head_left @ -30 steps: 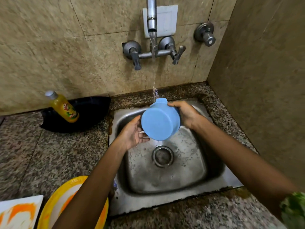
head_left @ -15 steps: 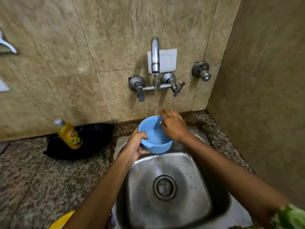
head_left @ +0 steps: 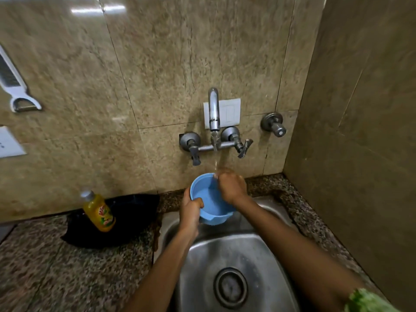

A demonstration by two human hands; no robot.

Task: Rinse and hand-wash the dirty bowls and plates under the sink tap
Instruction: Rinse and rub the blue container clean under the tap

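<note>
A blue plastic bowl is held mouth-up over the back of the steel sink, under the running tap. My left hand grips the bowl's near-left rim, thumb hooked over the edge. My right hand reaches over the far-right rim with its fingers inside the bowl, against the inner wall. The water stream falls onto that hand and the rim. A little water lies in the bowl. My right fingertips are hidden inside it.
A yellow dish-soap bottle leans on a black tray on the granite counter left of the sink. The drain sits mid-basin. A white peeler hangs on the tiled wall. A side wall closes off the right.
The bowl turned from bottom-towards-me to mouth-up under the tap. My right hand moved from its outer rim into the bowl. The view tilted up, so the yellow plate left the frame.
</note>
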